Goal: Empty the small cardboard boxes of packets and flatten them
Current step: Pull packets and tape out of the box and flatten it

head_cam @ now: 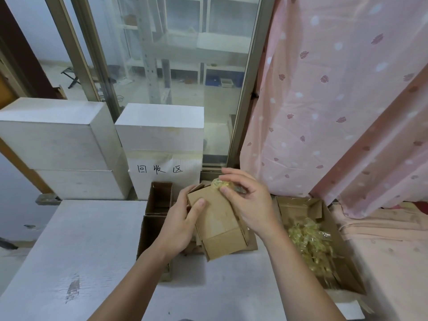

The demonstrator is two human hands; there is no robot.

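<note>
- The emptying step is in hand: a small cardboard box (220, 224) is being held up over the white worktop (88, 251), its open end tilted away from the person.
- The left hand (183, 224) is gripping the box from its left side, thumb lying across the near face and fingers curled behind it.
- The right hand (247, 200) is pinching a clump of yellowish clear packets (220, 183) at the box's far, open end, fingers curled round it; the clump is sitting just at the mouth, seemingly being drawn out.
- The box is lying between the two hands, touching both, and hanging just above other brown cardboard pieces.
- An open cardboard tray (347, 272) holding a heap of loose packets (310, 242) is lying just right of the right hand; it is likely where this clump belongs.
- Next, judging from this, the right hand needs to carry the clump across to the tray and let go, then the box wants checking for leftovers before being pressed flat.
- Two open small boxes (159, 198) are standing just left of the left hand.
</note>
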